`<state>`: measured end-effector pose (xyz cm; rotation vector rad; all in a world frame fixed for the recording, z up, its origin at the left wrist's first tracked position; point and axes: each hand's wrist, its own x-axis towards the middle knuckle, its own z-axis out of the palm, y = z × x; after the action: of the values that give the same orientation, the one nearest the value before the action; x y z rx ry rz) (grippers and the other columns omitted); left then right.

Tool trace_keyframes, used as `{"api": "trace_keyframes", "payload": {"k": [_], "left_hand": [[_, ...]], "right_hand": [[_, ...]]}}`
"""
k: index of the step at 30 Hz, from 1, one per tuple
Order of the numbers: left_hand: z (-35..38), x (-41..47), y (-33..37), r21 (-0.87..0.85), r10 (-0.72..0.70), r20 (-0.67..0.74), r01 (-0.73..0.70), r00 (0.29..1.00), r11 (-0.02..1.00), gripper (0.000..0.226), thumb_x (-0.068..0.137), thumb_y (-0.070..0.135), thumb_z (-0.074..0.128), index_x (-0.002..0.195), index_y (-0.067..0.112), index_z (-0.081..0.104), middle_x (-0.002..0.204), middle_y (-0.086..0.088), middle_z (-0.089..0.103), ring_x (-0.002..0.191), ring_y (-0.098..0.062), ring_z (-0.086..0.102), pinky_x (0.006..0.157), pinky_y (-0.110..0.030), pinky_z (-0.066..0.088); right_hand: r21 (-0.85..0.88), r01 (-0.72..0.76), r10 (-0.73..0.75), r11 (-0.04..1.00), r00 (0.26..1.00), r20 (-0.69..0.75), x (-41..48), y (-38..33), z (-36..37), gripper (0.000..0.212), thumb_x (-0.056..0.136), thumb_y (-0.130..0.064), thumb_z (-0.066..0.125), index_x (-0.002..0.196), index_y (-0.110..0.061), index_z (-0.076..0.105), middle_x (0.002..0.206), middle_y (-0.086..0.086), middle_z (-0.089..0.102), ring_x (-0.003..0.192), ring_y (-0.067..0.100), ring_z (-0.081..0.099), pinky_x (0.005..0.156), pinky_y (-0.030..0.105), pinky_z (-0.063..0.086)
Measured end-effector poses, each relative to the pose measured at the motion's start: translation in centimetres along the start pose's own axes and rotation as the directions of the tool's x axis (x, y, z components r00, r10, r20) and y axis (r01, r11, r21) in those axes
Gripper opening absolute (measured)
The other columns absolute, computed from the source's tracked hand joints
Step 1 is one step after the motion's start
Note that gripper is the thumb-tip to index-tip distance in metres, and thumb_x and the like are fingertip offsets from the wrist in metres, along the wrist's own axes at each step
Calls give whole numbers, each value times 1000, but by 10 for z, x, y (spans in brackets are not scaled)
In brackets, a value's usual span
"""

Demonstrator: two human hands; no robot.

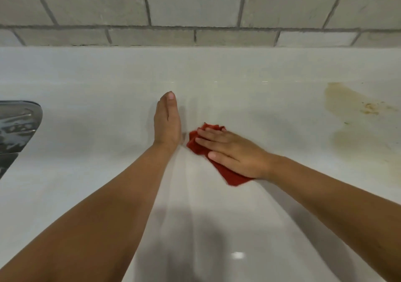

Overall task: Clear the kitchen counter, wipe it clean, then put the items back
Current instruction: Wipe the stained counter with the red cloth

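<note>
While my right hand (230, 151) presses flat, fingers spread, on the red cloth (230, 175) to wipe the worktop (271, 68), left hand (167, 122) stands edge-on, fingers together; likely a barrier; yellow stain (347, 103) unwiped.

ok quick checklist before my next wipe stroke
1. Cloth under control: ok, the right hand presses flat on it.
2. Left hand clear of a stroke to the right: ok, it stands on edge on the counter, just left of the cloth.
3. Stain wiped: not ok, a yellowish patch with crumbs lies far right, apart from the cloth.
4. Path from cloth to stain: ok, nothing shows between them.
5. Cloth damp enough: cannot tell.
6. Metal thing at the left edge safely clear: ok for a rightward stroke; what it is, cannot tell.
</note>
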<state>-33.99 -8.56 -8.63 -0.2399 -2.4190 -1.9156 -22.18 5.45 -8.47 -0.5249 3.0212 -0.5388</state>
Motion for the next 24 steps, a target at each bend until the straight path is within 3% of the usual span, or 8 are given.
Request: {"api": "trace_keyframes", "payload": {"k": [2,4,6,8,12,18,21,24], "left_hand": [[0,-1,0,-22,-11,10,11,1000,1000,48,101,40,24,137,15,44,140,1,46,130,-10,39,102,-15,23],[1,-1,-1,-43,-12,8,13,1000,999,46,101,39,25,135,15,46,138,1,48,130,-10,41,102,-14,24],[2,0,-3,-45,-5,10,6,1000,999,46,101,38,26,133,14,48,137,1,49,129,-11,42,103,-15,25],[3,1,-4,-37,0,12,0,1000,999,46,101,39,26,134,15,47,137,0,49,129,-11,41,104,-16,25],[2,1,-4,-12,13,16,-13,1000,1000,47,101,41,23,133,15,48,136,0,49,126,-10,42,100,-15,25],[3,2,-5,22,36,38,-37,999,999,47,101,40,26,124,9,54,128,-5,54,121,-15,47,97,-16,28],[3,1,-5,34,40,67,-43,997,999,50,101,40,25,125,6,52,130,-8,53,123,-18,46,95,-16,27],[2,-2,-2,76,60,98,-67,993,995,50,102,39,24,126,6,51,132,-10,51,125,-20,44,93,-15,25]], "right_hand": [[20,1,-1,1000,1000,-22,-21,17,-10,54,96,-47,24,145,-25,29,154,-11,19,143,2,10,116,17,1],[32,-206,208,978,973,-96,-8,51,-20,47,100,-35,31,146,-22,28,155,-6,20,145,8,12,114,16,1],[9,-456,452,890,880,-148,23,75,-27,47,102,-29,29,148,-18,23,158,2,17,146,16,11,115,25,3],[-51,-560,544,827,819,-180,52,73,-20,50,103,-33,24,149,-15,19,158,6,13,146,21,10,117,34,5],[-33,-448,441,894,889,-119,44,7,9,52,102,-37,21,150,-20,15,159,0,8,147,17,5,118,37,2],[25,-241,242,970,964,-109,-84,-83,31,67,91,-58,13,148,-24,23,157,-4,16,146,10,8,117,27,0],[38,-455,450,889,859,-245,-119,-45,16,68,94,-60,14,147,-20,26,156,0,21,145,14,14,113,19,-1],[35,-745,724,666,635,-269,-95,11,-3,56,100,-41,23,149,-15,20,158,7,15,146,21,11,117,30,3]]}}
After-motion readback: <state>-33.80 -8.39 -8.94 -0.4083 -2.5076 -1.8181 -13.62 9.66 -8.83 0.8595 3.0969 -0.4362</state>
